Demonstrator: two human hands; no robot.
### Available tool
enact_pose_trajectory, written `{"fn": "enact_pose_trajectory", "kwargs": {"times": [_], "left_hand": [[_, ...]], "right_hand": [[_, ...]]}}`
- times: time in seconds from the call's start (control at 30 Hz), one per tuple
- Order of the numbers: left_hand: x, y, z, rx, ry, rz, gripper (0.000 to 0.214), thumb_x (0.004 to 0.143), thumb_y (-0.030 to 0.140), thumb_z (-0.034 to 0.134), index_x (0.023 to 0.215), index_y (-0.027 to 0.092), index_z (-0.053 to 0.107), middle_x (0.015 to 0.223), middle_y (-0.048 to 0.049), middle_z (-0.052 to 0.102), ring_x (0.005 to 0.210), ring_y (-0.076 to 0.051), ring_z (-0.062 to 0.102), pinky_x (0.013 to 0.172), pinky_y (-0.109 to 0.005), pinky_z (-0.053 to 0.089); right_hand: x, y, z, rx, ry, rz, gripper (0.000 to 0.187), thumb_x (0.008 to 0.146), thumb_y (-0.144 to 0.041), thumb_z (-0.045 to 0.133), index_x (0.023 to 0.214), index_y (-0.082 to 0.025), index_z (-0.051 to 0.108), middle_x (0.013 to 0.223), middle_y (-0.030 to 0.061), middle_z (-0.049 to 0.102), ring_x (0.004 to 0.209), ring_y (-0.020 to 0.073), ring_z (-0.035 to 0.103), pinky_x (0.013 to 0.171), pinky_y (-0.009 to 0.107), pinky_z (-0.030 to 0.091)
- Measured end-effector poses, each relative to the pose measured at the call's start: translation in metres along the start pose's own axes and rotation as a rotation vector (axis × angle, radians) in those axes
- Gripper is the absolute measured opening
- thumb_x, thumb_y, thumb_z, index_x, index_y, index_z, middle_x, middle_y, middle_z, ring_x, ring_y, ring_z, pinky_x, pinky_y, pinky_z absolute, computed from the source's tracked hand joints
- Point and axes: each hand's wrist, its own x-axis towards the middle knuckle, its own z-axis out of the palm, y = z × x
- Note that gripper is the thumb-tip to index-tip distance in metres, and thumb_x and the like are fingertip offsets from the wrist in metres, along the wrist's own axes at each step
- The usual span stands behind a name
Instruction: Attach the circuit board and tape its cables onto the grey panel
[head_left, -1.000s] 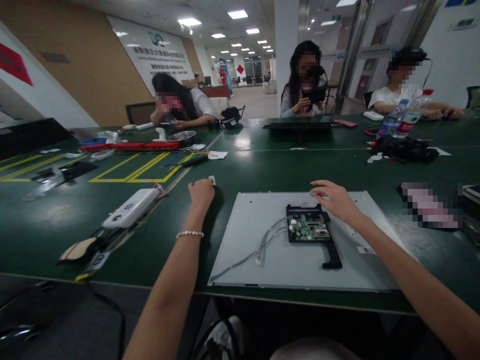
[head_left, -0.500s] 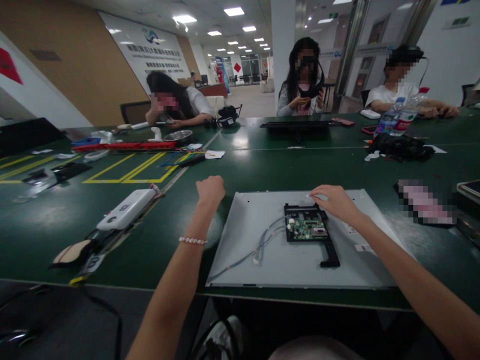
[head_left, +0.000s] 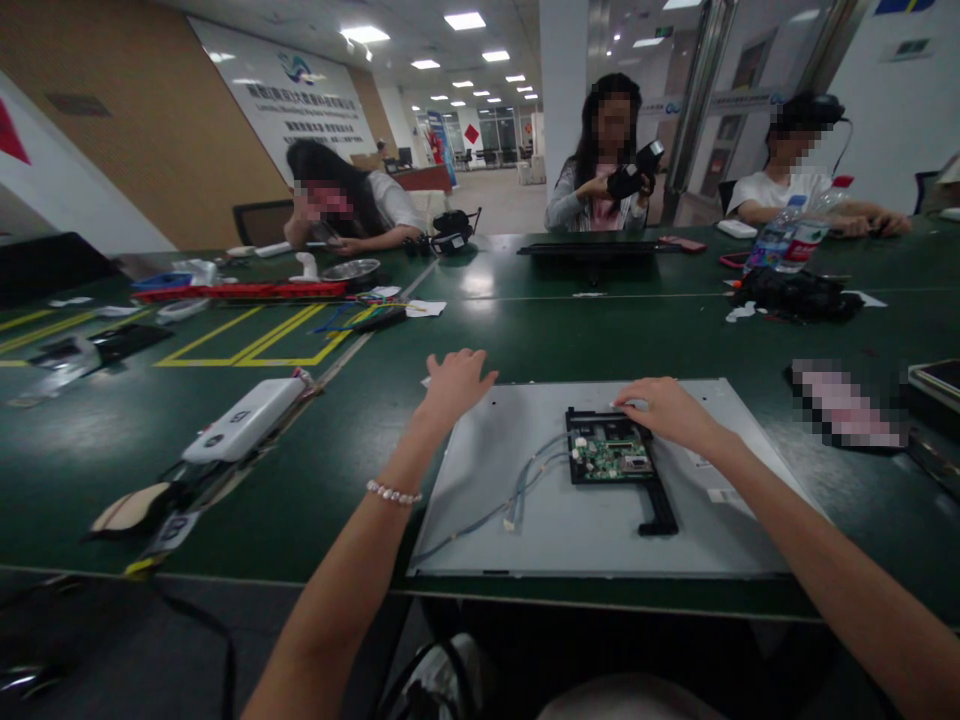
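Observation:
A grey metal panel (head_left: 547, 520) lies flat on the green table in front of me. A green circuit board (head_left: 609, 459) in a black frame sits on it, with thin wires (head_left: 517, 490) trailing left. My left hand (head_left: 454, 382) hovers at the panel's far left corner, fingers spread, holding nothing. My right hand (head_left: 664, 410) rests on the panel just behind the circuit board, fingers curved down with the tips touching the frame's top edge; nothing shows in its grasp.
A white device (head_left: 240, 420) and cables lie to the left, near yellow floor-style markings (head_left: 247, 340). Water bottles (head_left: 795, 235) and a black bundle (head_left: 799, 293) stand far right. Three people sit across the table; one holds a black headset.
My left hand moved right from the bare table to the panel's corner and opened from a fist. My right hand stayed behind the circuit board.

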Motion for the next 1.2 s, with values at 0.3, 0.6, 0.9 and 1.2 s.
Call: {"fn": "enact_pose_trajectory", "kwargs": {"times": [0.3,0.6,0.9,1.2], "left_hand": [[-0.023,0.055,0.012,-0.452,-0.472,0.788,0.107,0.072,0.069,0.059,0.151,0.019,0.007,0.157,-0.0135,0.007,0.143,-0.030,0.012,0.114,-0.040,0.017],[-0.027,0.066,0.029,-0.496,-0.458,0.796,0.117,0.063,0.067,0.068,0.151,0.021,0.007,0.156,-0.0158,0.012,0.141,-0.036,0.014,0.114,-0.049,0.013],[-0.027,0.067,0.028,-0.565,-0.455,0.771,0.121,0.062,0.063,0.070,0.151,0.014,0.004,0.155,-0.0166,0.016,0.140,-0.034,0.018,0.115,-0.045,0.017],[-0.028,0.071,0.024,-0.575,-0.466,0.775,0.120,0.063,0.060,0.069,0.152,0.016,0.000,0.155,-0.0161,0.016,0.141,-0.035,0.017,0.115,-0.048,0.013]], "right_hand": [[0.000,0.002,0.000,0.010,-0.078,-0.040,0.019,0.083,-0.016,0.057,0.093,-0.019,0.074,0.096,0.0051,0.074,0.090,0.0216,0.068,0.087,0.034,0.051],[-0.001,0.001,-0.002,0.032,-0.059,-0.040,0.022,0.090,-0.028,0.053,0.090,-0.021,0.074,0.091,0.0050,0.075,0.087,0.0219,0.068,0.083,0.033,0.051],[0.000,0.007,0.002,0.031,-0.042,-0.009,0.020,0.089,-0.026,0.055,0.089,-0.021,0.074,0.091,0.0053,0.075,0.086,0.0215,0.068,0.082,0.032,0.050],[0.000,0.011,0.002,0.093,-0.053,-0.052,0.017,0.087,-0.021,0.057,0.090,-0.022,0.075,0.094,0.0044,0.074,0.089,0.0210,0.068,0.086,0.035,0.051]]}}
